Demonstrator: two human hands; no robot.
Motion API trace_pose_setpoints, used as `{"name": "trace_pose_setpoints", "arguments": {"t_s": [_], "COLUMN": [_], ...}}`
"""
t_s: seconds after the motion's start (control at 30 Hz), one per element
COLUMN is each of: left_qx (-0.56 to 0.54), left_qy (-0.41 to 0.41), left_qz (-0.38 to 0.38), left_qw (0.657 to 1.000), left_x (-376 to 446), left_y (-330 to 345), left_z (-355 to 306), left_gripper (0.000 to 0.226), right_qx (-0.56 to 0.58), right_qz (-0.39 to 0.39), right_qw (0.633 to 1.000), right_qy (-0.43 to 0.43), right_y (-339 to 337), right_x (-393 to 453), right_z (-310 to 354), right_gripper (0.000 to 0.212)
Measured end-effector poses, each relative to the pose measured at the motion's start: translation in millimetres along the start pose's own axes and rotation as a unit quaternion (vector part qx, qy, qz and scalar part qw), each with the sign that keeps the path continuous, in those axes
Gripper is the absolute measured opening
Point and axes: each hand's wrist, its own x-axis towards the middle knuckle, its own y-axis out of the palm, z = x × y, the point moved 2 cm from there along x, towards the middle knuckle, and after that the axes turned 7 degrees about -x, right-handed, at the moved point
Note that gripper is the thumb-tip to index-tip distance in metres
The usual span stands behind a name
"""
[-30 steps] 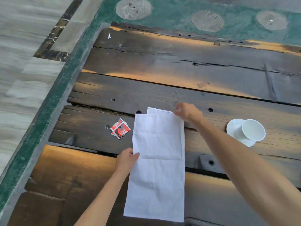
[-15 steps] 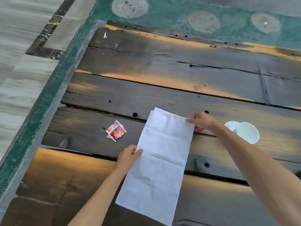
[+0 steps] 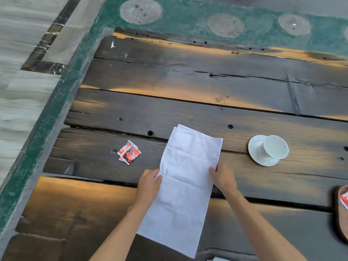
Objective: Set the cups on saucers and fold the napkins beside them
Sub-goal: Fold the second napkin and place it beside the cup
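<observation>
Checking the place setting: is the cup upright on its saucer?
Tipped: the cup lies on its side on the saucer, its mouth showing.
</observation>
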Motion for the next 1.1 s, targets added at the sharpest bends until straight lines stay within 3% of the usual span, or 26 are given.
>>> {"name": "trace_pose_setpoints", "arguments": {"t_s": [0.2, 0.33, 0.43, 0.53, 0.73, 0.83, 0.97, 1.1], "left_qx": [-0.026, -0.004, 0.024, 0.010, -0.023, -0.042, -0.028, 0.028], "left_qy": [-0.030, -0.043, -0.054, -0.083, -0.137, -0.153, -0.104, 0.023], "left_qz": [-0.009, 0.020, 0.059, 0.085, 0.130, 0.152, 0.080, 0.021], "left_qw": [0.999, 0.999, 0.997, 0.993, 0.982, 0.976, 0.991, 0.999], "left_x": [10.0, 4.7, -2.6, -11.4, -26.9, -27.5, 7.9, 74.2], "left_y": [-1.3, 7.5, 17.7, 25.2, 23.2, 18.2, 1.6, -2.5], "left_z": [-9.1, -15.4, -21.7, -26.5, -20.2, -14.5, -26.0, -61.5], "left_gripper": [0.012, 0.016, 0.015, 0.009, 0.021, 0.016, 0.012, 0.023], "right_qx": [0.070, 0.181, 0.137, 0.116, 0.107, 0.061, 0.019, 0.002], "right_qz": [-0.024, -0.054, -0.072, -0.043, -0.030, -0.033, -0.069, -0.122], "right_qw": [0.997, 0.980, 0.985, 0.989, 0.994, 0.997, 0.997, 0.986], "right_qy": [0.020, 0.062, 0.076, 0.077, -0.021, -0.026, -0.028, -0.111], "right_y": [-6.4, -17.8, -18.2, -14.1, -16.7, -27.7, -42.6, -61.6], "right_x": [-2.4, -8.6, -18.2, -24.1, -16.8, -4.0, 14.8, 53.1], "right_z": [-10.0, -23.3, -29.1, -34.0, -27.5, -23.7, -23.3, -4.9], "right_gripper": [0.034, 0.015, 0.019, 0.022, 0.032, 0.031, 0.024, 0.039]}}
